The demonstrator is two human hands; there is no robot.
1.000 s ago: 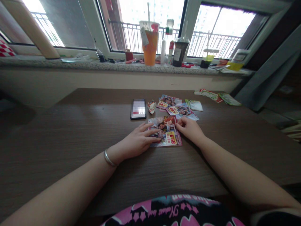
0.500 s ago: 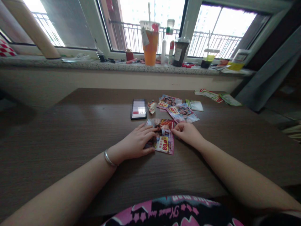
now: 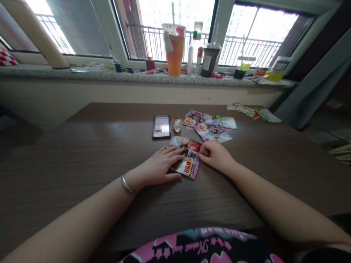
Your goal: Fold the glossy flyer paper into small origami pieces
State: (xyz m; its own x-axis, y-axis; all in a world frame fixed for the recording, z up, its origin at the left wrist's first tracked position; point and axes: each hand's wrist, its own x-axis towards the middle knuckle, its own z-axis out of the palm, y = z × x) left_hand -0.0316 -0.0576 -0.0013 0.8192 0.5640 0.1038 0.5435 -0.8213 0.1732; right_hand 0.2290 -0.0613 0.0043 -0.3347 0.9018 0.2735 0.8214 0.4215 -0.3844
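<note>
A colourful printed flyer (image 3: 188,160) with a yellow price patch lies on the brown wooden table (image 3: 82,153) in front of me. My left hand (image 3: 160,166) rests flat on its left half, fingers stretched out. My right hand (image 3: 215,155) pinches the flyer's right edge, fingers curled. The flyer is turned at an angle, its lower corner pointing toward me.
A phone (image 3: 161,126) lies just beyond the flyer, beside a crumpled scrap (image 3: 177,123) and more flyers (image 3: 211,129). Further leaflets (image 3: 246,110) sit at the far right. On the windowsill stand an orange drink cup (image 3: 174,49), bottles and a dark cup (image 3: 210,60).
The flyer has been rotated clockwise under my hands and shifted slightly left. My right hand moved left with its edge; my left hand stayed pressed on it.
</note>
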